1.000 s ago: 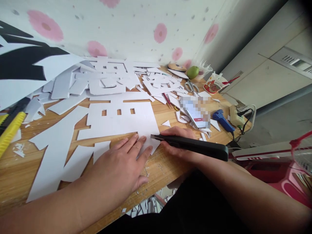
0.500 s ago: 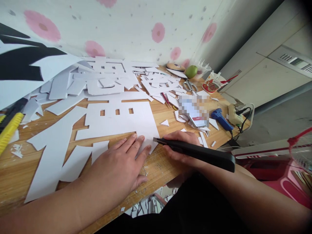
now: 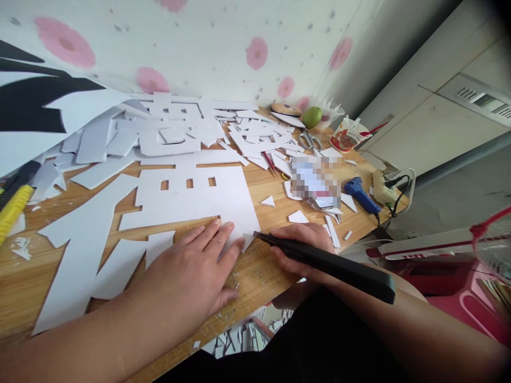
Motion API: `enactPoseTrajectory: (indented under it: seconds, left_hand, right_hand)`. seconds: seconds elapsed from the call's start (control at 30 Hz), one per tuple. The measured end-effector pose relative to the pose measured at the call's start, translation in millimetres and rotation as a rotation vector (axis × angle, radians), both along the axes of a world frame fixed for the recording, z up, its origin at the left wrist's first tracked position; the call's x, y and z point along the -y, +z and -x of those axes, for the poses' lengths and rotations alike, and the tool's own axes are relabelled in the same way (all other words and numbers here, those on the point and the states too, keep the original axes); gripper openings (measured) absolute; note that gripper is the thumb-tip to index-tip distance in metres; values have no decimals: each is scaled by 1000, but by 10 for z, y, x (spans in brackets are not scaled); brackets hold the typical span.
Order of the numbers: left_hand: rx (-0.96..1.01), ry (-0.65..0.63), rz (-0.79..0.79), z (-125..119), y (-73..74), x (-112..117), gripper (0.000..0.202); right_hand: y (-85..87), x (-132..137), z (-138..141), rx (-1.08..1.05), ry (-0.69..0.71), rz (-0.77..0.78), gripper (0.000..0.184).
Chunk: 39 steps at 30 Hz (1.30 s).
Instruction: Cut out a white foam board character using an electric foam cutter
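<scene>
A white foam board piece (image 3: 179,197) with small square window holes lies flat on the wooden table (image 3: 255,276). Spread across its lower right part, my left hand (image 3: 199,260) presses down with the fingers stretched out. My right hand (image 3: 299,244) is wrapped round a black utility knife (image 3: 331,266). The knife's blade tip meets the board at its right edge, near the lower corner. Left of the board lies another long white cut piece (image 3: 83,250), and a smaller one (image 3: 120,268) rests beside my left forearm.
Piled white offcuts (image 3: 167,133) fill the back. A yellow-and-black cutter (image 3: 14,210) lies at the left edge. Scissors (image 3: 310,141), a phone (image 3: 317,186), a blue glue gun (image 3: 361,196), a power strip (image 3: 384,186), a green fruit (image 3: 312,117) and a paper cup (image 3: 346,135) are at the right.
My right hand and the knife have shifted slightly right and down, the blade now at the board's edge. My left hand stays flat on the board. The view has shifted slightly.
</scene>
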State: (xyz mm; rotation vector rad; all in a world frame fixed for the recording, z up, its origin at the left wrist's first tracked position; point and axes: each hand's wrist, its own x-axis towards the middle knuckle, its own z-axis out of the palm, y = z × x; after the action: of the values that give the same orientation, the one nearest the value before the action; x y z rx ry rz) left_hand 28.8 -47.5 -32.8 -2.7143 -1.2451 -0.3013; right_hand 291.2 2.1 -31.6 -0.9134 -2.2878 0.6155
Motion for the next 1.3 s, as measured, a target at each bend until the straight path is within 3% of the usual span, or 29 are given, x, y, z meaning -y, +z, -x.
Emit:
enactPoseTrajectory:
  seconds: [0.17, 0.27, 0.63, 1.3]
  left_hand:
    - [28, 27, -58, -68, 32, 0, 71]
    - [54, 43, -65, -92, 53, 2, 72]
    - [71, 43, -69, -85, 40, 17, 78]
    - [-2, 20, 22, -85, 24, 11, 74]
  right_hand:
    - [68, -7, 81, -82, -199, -90, 13]
    - [120, -93, 148, -215, -294, -67, 16]
    - [144, -295, 491, -94, -150, 77, 26]
    - [43, -365, 521, -89, -70, 102, 22]
